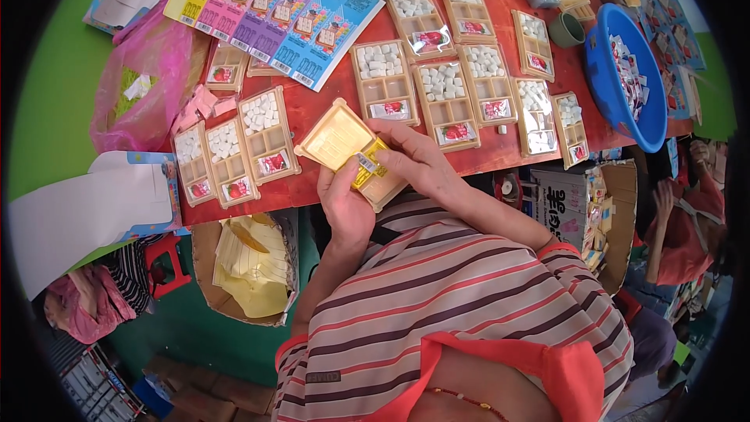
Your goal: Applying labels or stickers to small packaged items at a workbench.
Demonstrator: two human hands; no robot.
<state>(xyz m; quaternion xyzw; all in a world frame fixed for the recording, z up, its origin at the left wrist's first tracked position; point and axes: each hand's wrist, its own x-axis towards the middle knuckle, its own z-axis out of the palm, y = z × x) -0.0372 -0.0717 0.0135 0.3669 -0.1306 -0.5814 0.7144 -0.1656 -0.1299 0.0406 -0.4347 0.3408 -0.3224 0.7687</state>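
In front of my chest I hold a tan, shallow plastic box point(337, 139), tilted, with a yellow printed label point(364, 175) across its middle. My left hand point(348, 207) grips its near left side, the thumb on top beside the label. From the right, my right hand point(418, 162) is closed on it, thumb on the label and fingers reaching over the far edge. Just beyond lie compartment trays of white pieces, each with a small red-and-white sachet: one tray point(385, 82) behind my hands, another point(272, 134) to the left.
Colourful printed label sheets point(312, 12) cover the far left of the red table point(308, 101). A blue basin point(601, 82) of sachets stands at the right edge, near a green cup point(566, 30). Cardboard boxes point(293, 266) sit below the table. Other people are at both sides.
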